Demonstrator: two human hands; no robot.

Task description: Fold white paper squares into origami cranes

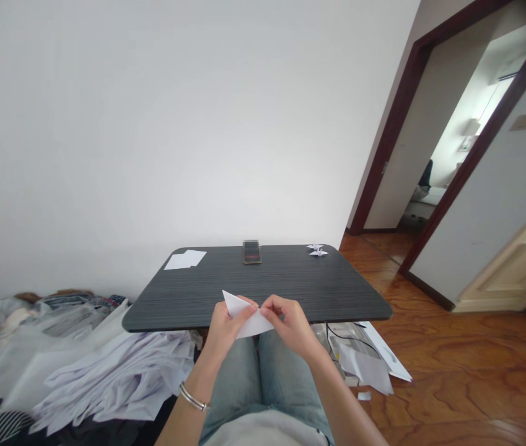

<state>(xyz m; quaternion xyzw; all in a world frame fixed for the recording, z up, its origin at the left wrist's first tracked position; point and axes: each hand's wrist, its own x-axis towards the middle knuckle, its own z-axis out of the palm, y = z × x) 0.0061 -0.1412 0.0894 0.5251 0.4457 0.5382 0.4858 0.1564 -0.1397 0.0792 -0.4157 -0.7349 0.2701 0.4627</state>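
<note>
A folded white paper [248, 317] with a pointed corner sticking up is held over my knees at the near edge of the dark table [290, 279]. My left hand [225, 327] pinches its left side, fingers closed on it. My right hand [285, 321] pinches the right side, thumb and fingers pressed together on the fold. A metal bracelet [192, 397] sits on my left wrist.
On the table's far edge lie white sheets [184, 259], a small dark box [251, 252] and two folded paper cranes [317, 250]. A heap of white papers [118, 375] lies left of my legs, more papers [369, 362] on the wooden floor at right. An open doorway [448, 161] is at right.
</note>
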